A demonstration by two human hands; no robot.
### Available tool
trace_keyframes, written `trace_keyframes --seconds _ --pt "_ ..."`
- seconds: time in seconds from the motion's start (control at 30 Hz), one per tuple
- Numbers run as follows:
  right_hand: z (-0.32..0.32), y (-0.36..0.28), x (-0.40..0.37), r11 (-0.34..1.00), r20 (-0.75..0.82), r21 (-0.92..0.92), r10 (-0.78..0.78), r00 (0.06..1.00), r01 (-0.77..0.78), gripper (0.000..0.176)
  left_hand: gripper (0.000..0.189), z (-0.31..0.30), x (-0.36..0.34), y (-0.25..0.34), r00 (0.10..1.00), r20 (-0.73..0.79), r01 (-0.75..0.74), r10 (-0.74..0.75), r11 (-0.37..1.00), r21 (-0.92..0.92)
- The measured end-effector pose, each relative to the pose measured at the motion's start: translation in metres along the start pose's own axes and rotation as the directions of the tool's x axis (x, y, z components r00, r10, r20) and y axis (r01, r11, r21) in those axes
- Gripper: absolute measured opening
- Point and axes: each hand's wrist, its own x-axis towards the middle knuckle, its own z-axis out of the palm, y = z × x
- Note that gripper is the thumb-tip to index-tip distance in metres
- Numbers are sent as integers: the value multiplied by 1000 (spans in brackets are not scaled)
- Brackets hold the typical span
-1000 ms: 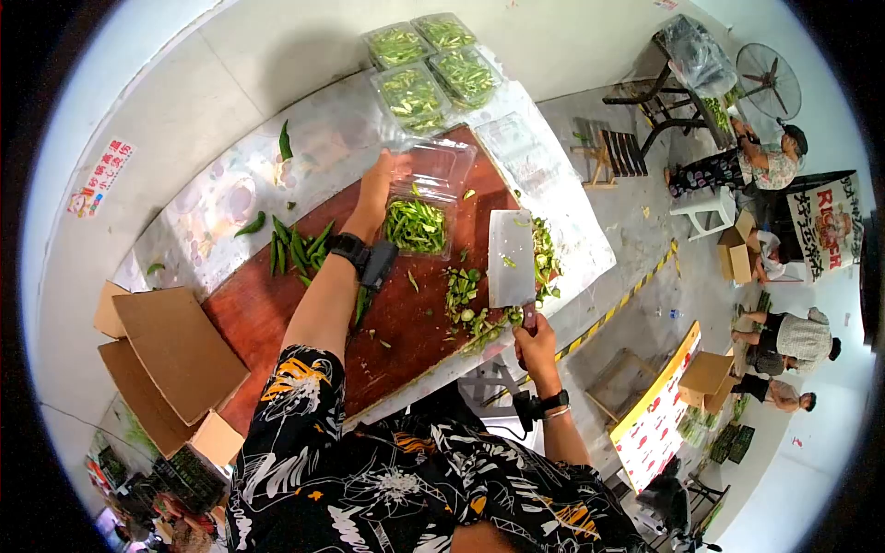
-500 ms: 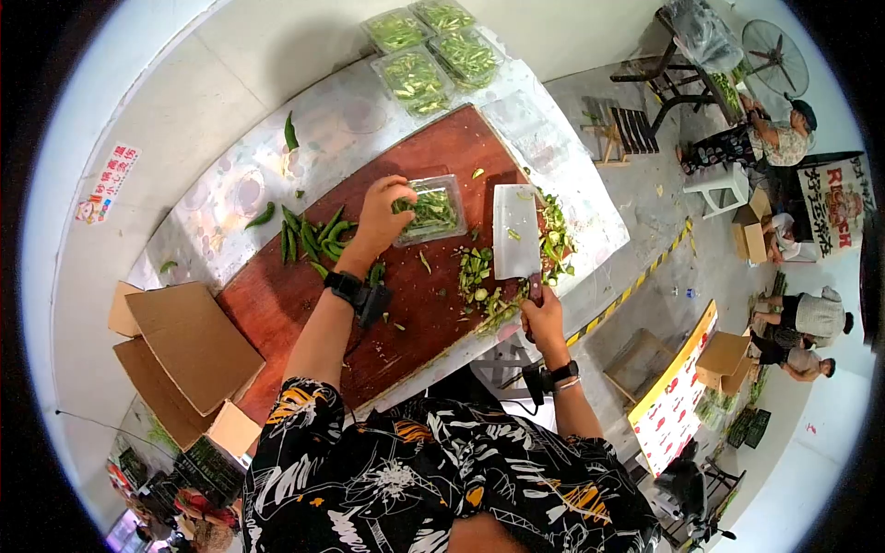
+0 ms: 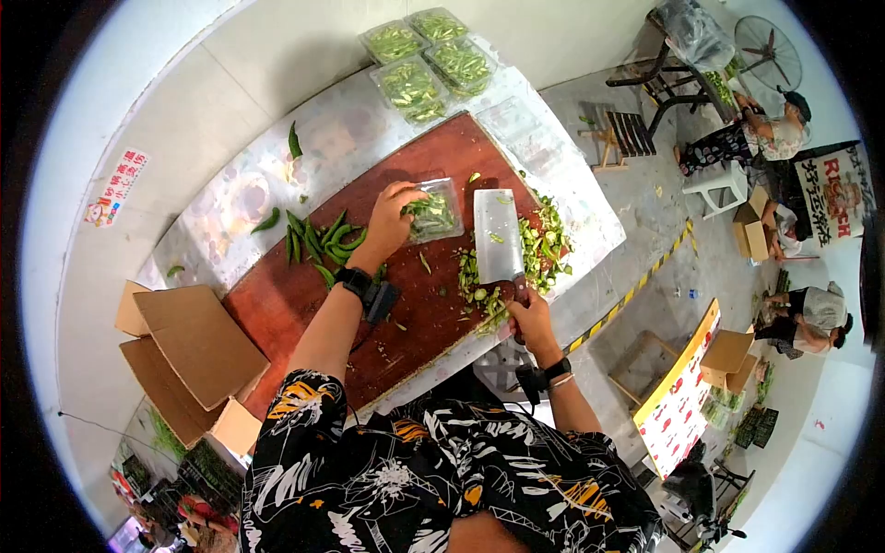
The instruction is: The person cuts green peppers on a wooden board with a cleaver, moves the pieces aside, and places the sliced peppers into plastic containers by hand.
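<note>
My left hand (image 3: pixel 392 214) reaches over the left side of a clear plastic box (image 3: pixel 452 228) on the red-brown board (image 3: pixel 406 295). Its fingers are curled closed around cut green peppers (image 3: pixel 428 214) in that box. Part of the grip is hidden. My right hand (image 3: pixel 532 323) is wrapped round the dark handle of a cleaver (image 3: pixel 496 235). The broad blade lies nearly flat, with a few green bits stuck on it. Chopped green pepper pieces (image 3: pixel 544 244) lie on both sides of the blade. Several whole green peppers (image 3: pixel 318 241) are heaped left of my left hand.
Several filled clear boxes (image 3: pixel 412 89) stand at the table's far end. Two loose peppers, one of them a green pepper (image 3: pixel 294 140), lie on the patterned tabletop (image 3: pixel 240 198). An open cardboard box (image 3: pixel 198 346) sits at the left. Other people work farther off at the right.
My right hand and the cleaver have moved left, towards the plastic box. The pepper pieces in the box have shifted under my left hand, baring more of its near side.
</note>
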Motion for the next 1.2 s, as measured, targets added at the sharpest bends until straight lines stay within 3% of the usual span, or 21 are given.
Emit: trace_keyframes --seconds 0.1,0.23,0.3,0.33,0.37,0.43,0.47,0.57,0.6,0.63,0.67,0.7,0.73,0.77,0.83,0.87,1.0,1.1,1.17,1.2 --pt "6 4 -6 998 33 -27 -59 998 60 15 38 -3 0 4 999 28 39 -38 999 -38" --pt "27 1 -15 992 14 128 -19 1000 17 19 37 -3 -2 6 1000 2 11 -11 1000 -27" --pt "31 24 -3 989 40 -120 -80 996 84 16 37 -4 -2 7 999 -45 -28 25 997 -71" --pt "27 31 2 978 123 -175 -97 988 117 18 37 -3 -2 7 998 -46 -35 32 997 -70" --pt "22 38 8 977 124 -174 -106 987 127 18 38 -4 -2 6 1000 -31 1 -2 999 -48" --pt "23 25 4 917 59 -292 -265 962 271 24 39 -6 -5 5 998 -27 53 -54 998 -23" --pt "18 20 -3 988 76 -107 -101 992 109 25 39 -4 -10 5 999 -27 34 -35 999 -20" --pt "23 19 -6 990 -11 -64 -125 992 124 25 39 -2 -1 0 996 -78 -43 41 999 -27" --pt "22 37 3 972 -32 -196 -141 989 132 26 38 0 -4 -1 993 -96 -72 68 997 -39" --pt "19 52 9 970 -31 -196 -149 988 140 26 38 1 -5 0 992 -101 -77 73 996 -37" --pt "15 64 14 862 -9 -348 -396 918 369 23 38 -1 -7 2 995 -92 -52 48 998 -46" --pt "14 66 21 673 55 -482 -615 786 561 21 38 -4 -5 3 996 -89 -27 22 998 -54" --pt "15 52 16 777 26 -448 -483 875 442 23 38 -6 -3 0 995 -101 -22 17 998 -50" --pt "15 44 2 782 30 -449 -471 882 433 23 38 -6 -7 -1 998 -62 -13 9 998 -58" --pt "21 8 -3 976 25 -172 -134 991 137 22 38 -9 -2 0 999 -39 -27 25 998 -62" --pt "20 -2 -3 982 41 -166 -80 996 86 25 37 -7 -3 3 997 -75 -25 22 999 -41" --pt "18 -6 6 998 9 0 -60 998 60 19 37 -7 -6 9 989 -149 27 -20 999 40" --pt "12 -4 3 993 -22 -11 -118 993 118 19 36 -14 -9 6 979 -197 -43 47 999 24" --pt "13 -3 -3 991 11 16 -133 991 133 17 35 -19 -14 2 983 -182 7 -10 1000 -15" --pt "13 -1 -5 984 29 -56 -170 985 171 16 33 -25 -18 4 986 -161 46 -54 998 -53"
